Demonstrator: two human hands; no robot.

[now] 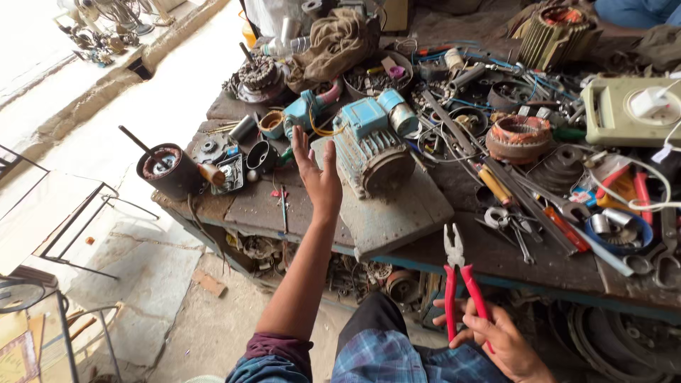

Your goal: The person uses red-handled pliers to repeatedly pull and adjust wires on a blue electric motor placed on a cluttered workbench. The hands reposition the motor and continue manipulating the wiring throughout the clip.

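Note:
My left hand (317, 174) is raised, open and empty, with its fingers spread just left of a blue electric motor (370, 149). The motor lies on a grey metal plate (397, 213) at the front of the workbench. My right hand (500, 340) is low at the bottom right, closed on the red handles of a pair of pliers (460, 280). The pliers' metal jaws point up toward the bench edge.
The wooden workbench (248, 206) is crowded with motor windings (518, 137), screwdrivers, wrenches (560, 206), wires and a brown cloth (333, 42). A black stator can (167, 170) stands at the left corner. Scrap parts fill the shelf below. A metal frame (78, 220) stands on the left floor.

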